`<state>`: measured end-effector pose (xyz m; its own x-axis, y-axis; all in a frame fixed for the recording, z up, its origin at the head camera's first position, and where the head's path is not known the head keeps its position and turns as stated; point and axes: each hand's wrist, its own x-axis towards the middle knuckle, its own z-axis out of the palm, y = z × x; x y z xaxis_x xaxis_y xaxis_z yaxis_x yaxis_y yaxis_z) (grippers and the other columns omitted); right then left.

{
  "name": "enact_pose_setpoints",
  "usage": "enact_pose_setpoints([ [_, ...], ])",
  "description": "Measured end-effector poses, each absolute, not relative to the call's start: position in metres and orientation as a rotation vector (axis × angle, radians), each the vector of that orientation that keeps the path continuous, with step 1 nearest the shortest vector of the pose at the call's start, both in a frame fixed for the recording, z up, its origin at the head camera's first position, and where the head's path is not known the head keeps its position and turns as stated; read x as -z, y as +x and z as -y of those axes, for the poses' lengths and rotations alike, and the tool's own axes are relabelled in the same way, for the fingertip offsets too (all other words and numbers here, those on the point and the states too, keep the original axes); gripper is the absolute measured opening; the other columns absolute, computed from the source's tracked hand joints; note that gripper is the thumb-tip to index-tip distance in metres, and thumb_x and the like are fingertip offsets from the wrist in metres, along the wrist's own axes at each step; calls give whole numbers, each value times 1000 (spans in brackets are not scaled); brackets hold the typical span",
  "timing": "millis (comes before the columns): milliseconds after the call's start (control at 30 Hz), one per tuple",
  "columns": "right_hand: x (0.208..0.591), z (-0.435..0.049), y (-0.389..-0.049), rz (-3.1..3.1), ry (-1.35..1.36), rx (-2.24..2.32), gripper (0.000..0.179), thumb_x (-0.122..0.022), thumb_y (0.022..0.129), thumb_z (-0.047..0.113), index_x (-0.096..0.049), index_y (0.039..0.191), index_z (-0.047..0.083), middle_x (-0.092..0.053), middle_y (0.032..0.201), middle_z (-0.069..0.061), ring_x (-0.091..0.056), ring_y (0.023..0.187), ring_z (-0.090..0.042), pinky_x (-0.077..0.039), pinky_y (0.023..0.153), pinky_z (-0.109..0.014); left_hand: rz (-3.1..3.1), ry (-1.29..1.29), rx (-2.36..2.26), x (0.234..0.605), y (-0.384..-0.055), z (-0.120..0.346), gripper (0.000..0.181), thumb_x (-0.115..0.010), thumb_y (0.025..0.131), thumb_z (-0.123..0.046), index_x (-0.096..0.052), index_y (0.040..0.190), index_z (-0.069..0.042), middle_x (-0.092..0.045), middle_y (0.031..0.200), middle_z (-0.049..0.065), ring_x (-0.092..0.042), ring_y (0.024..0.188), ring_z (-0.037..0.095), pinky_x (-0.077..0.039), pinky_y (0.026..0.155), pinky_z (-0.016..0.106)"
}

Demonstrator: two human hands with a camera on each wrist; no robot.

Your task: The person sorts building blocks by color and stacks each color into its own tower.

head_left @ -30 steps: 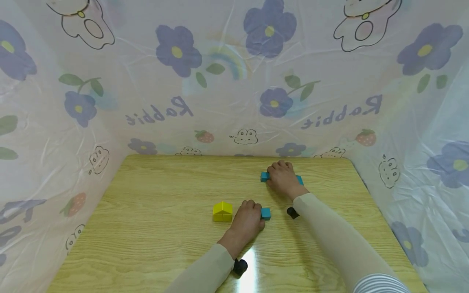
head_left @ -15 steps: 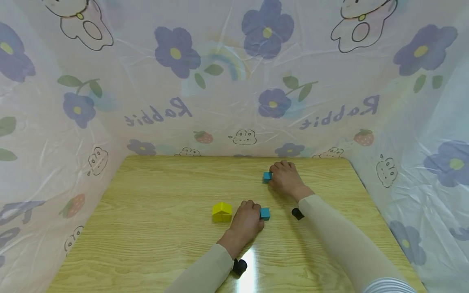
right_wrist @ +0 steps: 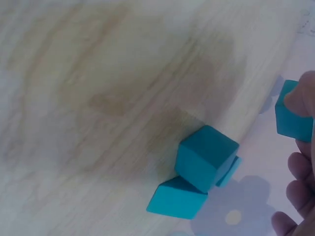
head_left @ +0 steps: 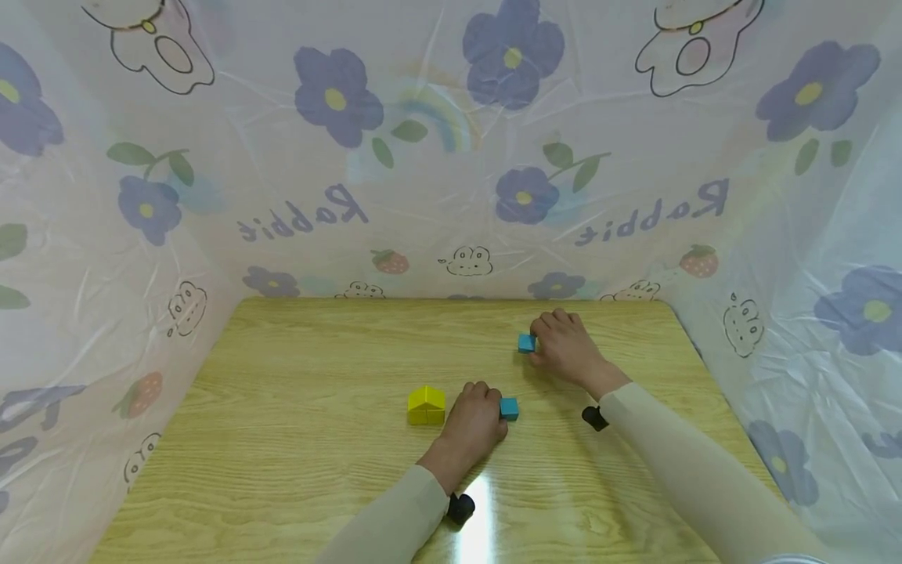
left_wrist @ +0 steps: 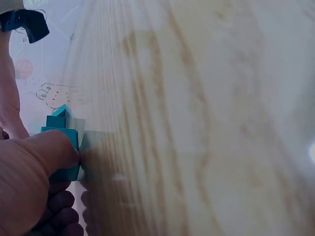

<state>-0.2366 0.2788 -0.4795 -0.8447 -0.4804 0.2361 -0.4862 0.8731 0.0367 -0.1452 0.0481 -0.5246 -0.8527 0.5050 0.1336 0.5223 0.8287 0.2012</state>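
My left hand point(head_left: 470, 423) rests palm down near the middle of the table. Its thumb and curled fingers pinch a blue toy block point(head_left: 509, 408), whose end sticks out to the right; the left wrist view shows the thumb across that block point(left_wrist: 72, 172). Farther back, my right hand point(head_left: 568, 349) pinches another blue block point(head_left: 526, 343) that shows at its left side. In the right wrist view, a blue cube point(right_wrist: 202, 160), a wedge-shaped block point(right_wrist: 176, 199) and a partly hidden piece point(right_wrist: 229, 172) lie close together near that hand. The head view hides these three.
Yellow blocks point(head_left: 426, 406) form a small house shape just left of my left hand. A wood-grain table point(head_left: 303, 454) is enclosed at the back and sides by a printed cloth point(head_left: 423, 196). Each wrist carries a black camera, one on the left wrist point(head_left: 461, 509).
My right hand has slid to the right, and the blue block at its left has moved along. A blue piece once visible on its right is now hidden. My left hand stays put.
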Motion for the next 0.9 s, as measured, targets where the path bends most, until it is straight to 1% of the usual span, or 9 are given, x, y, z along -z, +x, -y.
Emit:
enact_pose_setpoints([
  [167,479,-284,-222,2789,780,-38,33,-80,91,33,-62,105,10,-61,101,-7,-48,93,-29,-41,86,-50,2911,-839,295,522,-146,-49,30,-74,94,-28,-69,111,-4,-62,100,6,-51,87,19,-52,84,29],
  [300,479,-287,-206,2735,847,-46,35,-83,88,32,-63,105,10,-60,99,-5,-48,90,-28,-41,83,-47,2897,-860,242,520,-148,-49,29,-75,93,-29,-69,108,-5,-61,97,5,-50,85,19,-52,82,29],
  [433,480,-289,-191,2711,897,-80,36,-85,85,31,-61,103,11,-59,100,-3,-46,90,-26,-38,81,-43,2900,-870,200,520,-149,-49,31,-75,93,-31,-69,108,-5,-61,97,5,-50,87,19,-52,82,30],
  [600,482,-292,-176,2745,918,-118,33,-84,85,29,-61,102,13,-57,99,-1,-43,90,-24,-34,79,-40,2921,-865,203,521,-149,-50,32,-73,94,-32,-68,111,-5,-61,100,6,-50,89,20,-52,84,32],
  [900,498,-291,-162,2772,939,-190,32,-85,81,25,-64,102,13,-60,99,1,-45,91,-22,-40,81,-43,2965,-860,218,517,-149,-50,32,-72,96,-31,-68,114,-5,-62,102,6,-49,89,20,-51,87,31],
])
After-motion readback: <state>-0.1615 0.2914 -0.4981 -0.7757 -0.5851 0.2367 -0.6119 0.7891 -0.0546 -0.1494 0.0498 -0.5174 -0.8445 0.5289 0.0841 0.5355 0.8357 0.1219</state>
